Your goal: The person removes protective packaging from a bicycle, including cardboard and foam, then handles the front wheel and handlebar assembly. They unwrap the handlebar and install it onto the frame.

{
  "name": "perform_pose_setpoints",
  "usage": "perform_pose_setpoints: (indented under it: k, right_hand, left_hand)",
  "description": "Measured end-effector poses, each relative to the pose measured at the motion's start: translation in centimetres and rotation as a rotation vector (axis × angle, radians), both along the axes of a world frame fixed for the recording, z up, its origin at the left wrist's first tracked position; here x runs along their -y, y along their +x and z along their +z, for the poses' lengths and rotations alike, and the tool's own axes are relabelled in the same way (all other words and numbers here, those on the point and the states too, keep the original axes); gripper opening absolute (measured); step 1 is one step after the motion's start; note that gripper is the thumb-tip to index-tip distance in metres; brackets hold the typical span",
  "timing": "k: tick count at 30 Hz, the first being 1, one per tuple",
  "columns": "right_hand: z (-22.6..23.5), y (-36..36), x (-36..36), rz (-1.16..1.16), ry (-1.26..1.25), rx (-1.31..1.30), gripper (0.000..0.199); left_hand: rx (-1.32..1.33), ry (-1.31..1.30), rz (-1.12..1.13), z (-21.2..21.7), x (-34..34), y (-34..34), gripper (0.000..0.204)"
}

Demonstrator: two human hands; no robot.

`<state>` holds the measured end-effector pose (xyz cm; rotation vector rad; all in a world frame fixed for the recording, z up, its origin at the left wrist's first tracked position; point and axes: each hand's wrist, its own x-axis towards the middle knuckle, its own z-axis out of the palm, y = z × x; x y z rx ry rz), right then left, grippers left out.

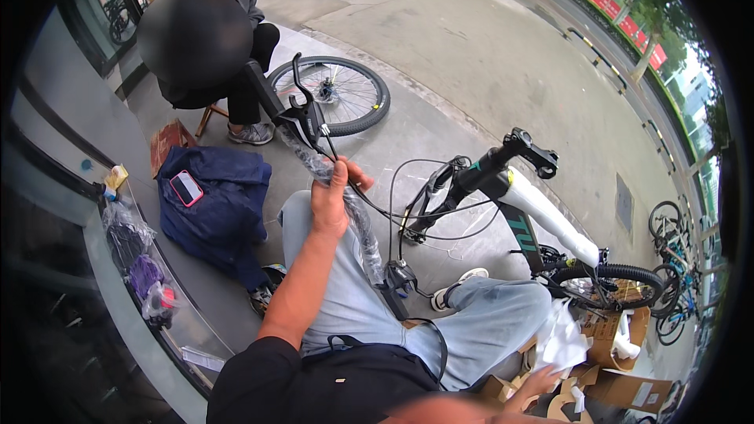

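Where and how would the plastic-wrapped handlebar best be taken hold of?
Probably around the middle of the handlebar, coming from the person's left, where the left hand holds it. That stretch is slim wrapped tube between the upper brake lever and lower brake lever; the cables loop off rightward, so a left-side approach should snag less.

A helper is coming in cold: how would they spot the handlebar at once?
Find the wearer's blue jeans beside the black bike frame. Beside the left knee is the handlebar, gripped by the left hand. Unlike the white-covered tube nearby, it is wrapped in clear, crinkled plastic, with a black brake lever near its far end.
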<state>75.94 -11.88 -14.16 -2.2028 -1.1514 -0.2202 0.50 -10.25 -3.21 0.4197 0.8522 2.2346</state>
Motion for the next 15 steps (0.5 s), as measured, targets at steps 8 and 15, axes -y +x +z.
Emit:
perform_pose_setpoints:
  k: [8, 15]
  right_hand:
    - [-1.3, -2.8, -0.5, -0.025, -0.068, 0.02, 0.074]
    - [14.3, -32.3, -1.2, 1.22, -0.189, -0.564, 0.014]
  left_hand:
    - [0.056, 0.087, 0.101, 1.6, -1.0, -3.2, 0.029]
    - [0.053, -0.046, 0.267, 2.5, -2.8, -4.9, 0.028]
